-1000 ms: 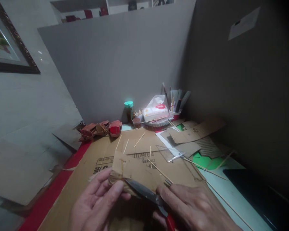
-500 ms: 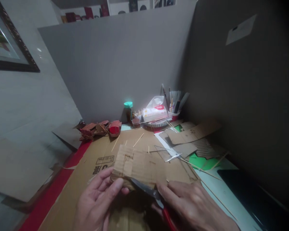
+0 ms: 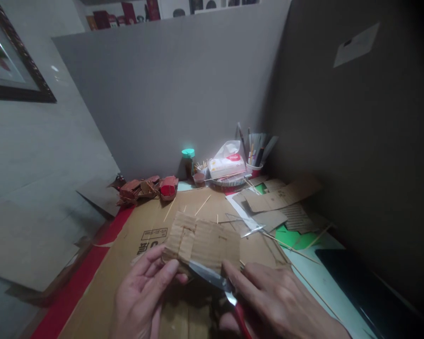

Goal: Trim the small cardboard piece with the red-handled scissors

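Note:
My left hand (image 3: 141,292) pinches the near left corner of a folded or layered piece of brown cardboard (image 3: 208,240), thumb on top and fingers beneath. In my right hand (image 3: 279,296) is a pair of scissors (image 3: 208,277) with red handles, its grey blade lying along the cardboard's near edge and pointing left. My right index finger reaches to the cardboard beside the scissors' pivot. Shadow hides the lower blade and most of the handles. Below the hands, another brown cardboard surface (image 3: 185,322) shows partly.
A large cardboard sheet (image 3: 106,268) covers the table, with thin sticks (image 3: 203,205) on it. Reddish cardboard shapes (image 3: 137,190), a teal-lidded jar (image 3: 188,162) and a tissue pack (image 3: 228,165) stand behind. Cardboard scraps (image 3: 286,195), a clear set square (image 3: 249,227) and a dark tablet-like slab (image 3: 360,287) lie right.
The scissors and my right hand have shifted slightly left, and the blade shows more brightly along the cardboard's edge. My left hand keeps its grip.

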`<state>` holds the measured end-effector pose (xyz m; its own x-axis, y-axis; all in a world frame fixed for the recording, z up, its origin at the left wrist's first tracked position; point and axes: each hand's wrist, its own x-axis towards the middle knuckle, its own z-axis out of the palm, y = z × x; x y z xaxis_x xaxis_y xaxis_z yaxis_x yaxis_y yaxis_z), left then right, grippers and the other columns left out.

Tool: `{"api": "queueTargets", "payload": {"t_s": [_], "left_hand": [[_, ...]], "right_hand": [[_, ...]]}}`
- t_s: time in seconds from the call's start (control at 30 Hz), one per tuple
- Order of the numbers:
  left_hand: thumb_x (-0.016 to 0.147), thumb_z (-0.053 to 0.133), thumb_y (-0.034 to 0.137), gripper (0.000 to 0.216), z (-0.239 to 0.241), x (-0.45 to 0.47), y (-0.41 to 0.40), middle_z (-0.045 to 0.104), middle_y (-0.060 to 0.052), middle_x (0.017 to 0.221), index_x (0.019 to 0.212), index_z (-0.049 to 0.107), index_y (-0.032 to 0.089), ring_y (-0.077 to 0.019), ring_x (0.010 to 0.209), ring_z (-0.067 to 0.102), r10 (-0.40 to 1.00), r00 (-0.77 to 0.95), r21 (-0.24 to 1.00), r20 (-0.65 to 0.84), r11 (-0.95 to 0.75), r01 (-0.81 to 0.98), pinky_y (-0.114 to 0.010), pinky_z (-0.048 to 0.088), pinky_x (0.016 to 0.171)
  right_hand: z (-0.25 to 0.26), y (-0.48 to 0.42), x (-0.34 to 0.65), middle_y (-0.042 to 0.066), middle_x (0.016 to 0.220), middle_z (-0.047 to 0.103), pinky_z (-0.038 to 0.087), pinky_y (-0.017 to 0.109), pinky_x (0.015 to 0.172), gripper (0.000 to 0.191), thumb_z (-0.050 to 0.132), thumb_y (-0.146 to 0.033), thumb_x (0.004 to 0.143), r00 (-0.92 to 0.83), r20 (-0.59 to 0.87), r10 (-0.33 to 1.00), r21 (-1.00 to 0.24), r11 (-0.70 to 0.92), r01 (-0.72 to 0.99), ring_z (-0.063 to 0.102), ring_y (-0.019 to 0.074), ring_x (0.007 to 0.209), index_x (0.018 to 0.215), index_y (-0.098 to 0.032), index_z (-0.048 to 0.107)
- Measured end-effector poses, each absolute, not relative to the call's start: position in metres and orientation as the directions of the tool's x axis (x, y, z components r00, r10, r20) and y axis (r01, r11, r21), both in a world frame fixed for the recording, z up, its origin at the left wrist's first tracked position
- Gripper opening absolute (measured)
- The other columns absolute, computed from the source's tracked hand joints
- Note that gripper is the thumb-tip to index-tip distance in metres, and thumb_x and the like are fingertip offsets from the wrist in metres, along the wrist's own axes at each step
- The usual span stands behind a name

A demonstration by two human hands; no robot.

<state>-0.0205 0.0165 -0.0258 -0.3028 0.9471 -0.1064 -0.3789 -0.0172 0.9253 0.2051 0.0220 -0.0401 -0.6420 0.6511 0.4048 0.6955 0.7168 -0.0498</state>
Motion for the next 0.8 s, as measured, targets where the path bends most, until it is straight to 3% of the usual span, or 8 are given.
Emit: {"api": "queueTargets", "payload": {"t_s": [0.3,0.53,0.8], "left_hand": [[0.070,0.090,0.036,0.038,-0.032,-0.022,0.014,0.078,-0.008,0.090,0.101,0.076,0.020,-0.0190,0.071,0.071,0.976,-0.190,0.944,-0.104,0.036,-0.329,-0.025,0.060,0.069],[0.071,0.090,0.034,0.041,-0.032,-0.021,0.016,0.076,-0.006,0.087,0.105,0.073,0.018,-0.0175,0.073,0.071,0.958,-0.258,0.948,-0.125,0.038,-0.317,-0.024,0.059,0.071],[0.065,0.092,0.035,0.041,-0.022,-0.007,0.012,0.076,-0.005,0.082,0.098,0.076,0.018,-0.0159,0.068,0.069,0.940,-0.316,0.950,-0.130,0.027,-0.311,-0.021,0.058,0.067]], "right_hand": [[-0.035,0.021,0.198,0.009,0.083,0.069,0.058,0.035,0.050,0.053,0.065,-0.045,0.092,-0.639,0.378,0.670,-0.031,0.699,0.715,0.070,0.0252,0.068,0.129,-0.009,0.063],[-0.036,0.019,0.202,0.009,0.087,0.070,0.059,0.037,0.053,0.052,0.070,-0.037,0.088,-0.625,0.306,0.718,-0.058,0.670,0.740,0.070,0.0248,0.069,0.132,-0.009,0.062],[-0.037,0.020,0.199,0.009,0.082,0.068,0.059,0.034,0.049,0.062,0.073,-0.047,0.086,-0.632,0.371,0.681,-0.010,0.683,0.730,0.069,0.0245,0.065,0.132,-0.007,0.062]]}}
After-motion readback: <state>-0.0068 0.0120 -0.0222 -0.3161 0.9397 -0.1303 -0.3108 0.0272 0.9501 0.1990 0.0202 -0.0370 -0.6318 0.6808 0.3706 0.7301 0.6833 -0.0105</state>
